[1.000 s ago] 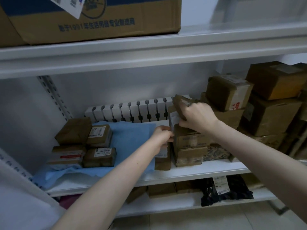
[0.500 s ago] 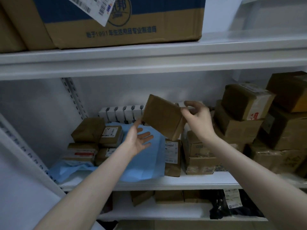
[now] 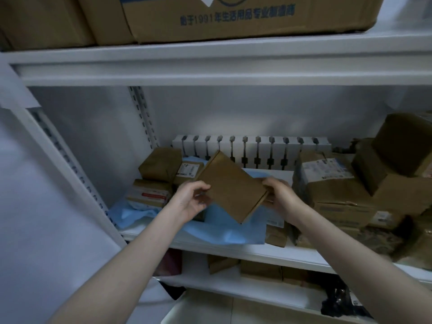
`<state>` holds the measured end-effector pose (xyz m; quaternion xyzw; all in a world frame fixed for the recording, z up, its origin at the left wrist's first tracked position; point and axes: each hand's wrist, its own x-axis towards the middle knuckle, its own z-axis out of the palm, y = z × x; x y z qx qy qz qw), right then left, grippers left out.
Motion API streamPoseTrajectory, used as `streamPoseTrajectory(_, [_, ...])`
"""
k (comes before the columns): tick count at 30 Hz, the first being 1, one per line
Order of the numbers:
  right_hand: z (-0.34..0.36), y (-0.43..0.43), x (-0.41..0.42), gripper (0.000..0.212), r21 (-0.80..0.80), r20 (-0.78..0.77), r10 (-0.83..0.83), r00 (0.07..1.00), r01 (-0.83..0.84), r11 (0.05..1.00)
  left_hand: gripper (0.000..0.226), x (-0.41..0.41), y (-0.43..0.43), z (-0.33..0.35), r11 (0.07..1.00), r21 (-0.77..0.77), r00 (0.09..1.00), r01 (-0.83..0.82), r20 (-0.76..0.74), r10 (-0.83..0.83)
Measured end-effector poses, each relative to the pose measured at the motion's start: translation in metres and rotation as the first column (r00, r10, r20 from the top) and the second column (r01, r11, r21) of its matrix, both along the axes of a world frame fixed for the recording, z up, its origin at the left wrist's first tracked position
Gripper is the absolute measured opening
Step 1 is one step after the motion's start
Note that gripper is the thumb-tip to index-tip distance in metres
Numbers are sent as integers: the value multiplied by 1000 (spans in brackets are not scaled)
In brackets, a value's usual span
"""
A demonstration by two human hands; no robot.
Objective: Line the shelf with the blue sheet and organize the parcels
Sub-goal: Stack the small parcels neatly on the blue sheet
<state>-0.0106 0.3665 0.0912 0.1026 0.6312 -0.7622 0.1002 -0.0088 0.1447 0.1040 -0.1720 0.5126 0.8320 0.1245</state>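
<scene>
Both arms are sticking out fwd: left hand (image 3: 191,199) is gripping flat brown parcel (image 3: 231,188) at left edge, right hand (image 3: 280,198) pinching its right corner; parcel's hanging tilted above blue sheet (image 3: 222,230) on shelf (image 3: 257,252).

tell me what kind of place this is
Likely a parcel storeroom or mailroom: white metal shelving, stacked brown parcels with shipping labels, and a large printed carton on the shelf above.

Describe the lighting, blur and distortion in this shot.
Head view: dim, bluish light; stacked boxes on the right sink into shadow and smear; the held parcel, left hand and right hand look sharp; the left upright slants from the wide lens.
</scene>
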Motion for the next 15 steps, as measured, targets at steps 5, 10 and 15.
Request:
streamPoseTrajectory(5, [-13,-12,-4,40,-102,398,280,874,-261,960,55,-8,-27,1,996,-53,985,67,-155,-75])
streamPoseTrajectory(10, [-10,-35,-9,47,-474,465,416,782,-177,863,63,-23,-49,2,984,-138,971,111,-196,-137])
streamPoseTrajectory(15, [-6,-57,-42,30,-409,310,98,946,40,911,39,-45,-84,-8,826,-544,987,-145,-141,80])
